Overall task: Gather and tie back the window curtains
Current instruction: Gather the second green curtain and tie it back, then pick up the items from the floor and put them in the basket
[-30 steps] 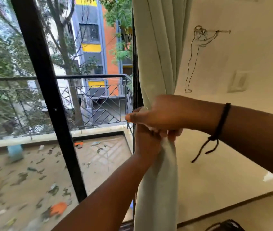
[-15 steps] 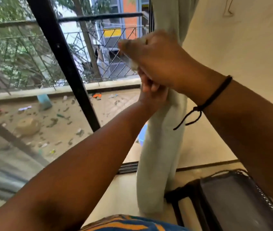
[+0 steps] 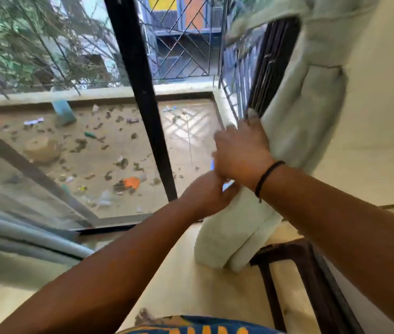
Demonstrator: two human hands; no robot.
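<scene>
Against the right-hand edge of the window, beside the cream wall point(image 3: 379, 116), hangs the pale green curtain point(image 3: 306, 112), gathered into a thick bundle that runs from the upper right down to a folded hem point(image 3: 227, 244) near the floor. A band of the same fabric point(image 3: 263, 15) crosses the bundle near the top, blurred by motion.

The right hand point(image 3: 241, 153), a black cord bracelet point(image 3: 267, 177) on its wrist, lies against the left side of the bundle at mid-height, fingers curled onto the cloth's edge. The left hand point(image 3: 205, 196) sits directly beneath it, touching it, its fingers bent against the lower part of the bundle; whether they fully grip the fabric cannot be told, as the right hand hides them. Something small and pale blue point(image 3: 227, 185) shows between the two hands.

Left of the curtain stands the black window frame post point(image 3: 143, 92), and through the glass a littered balcony floor point(image 3: 118, 145) with a metal railing point(image 3: 181, 44). A dark wooden chair frame point(image 3: 294, 268) stands at the lower right, just beside the hem. A second, grey-blue curtain point(image 3: 22, 235) lies folded along the lower left edge.
</scene>
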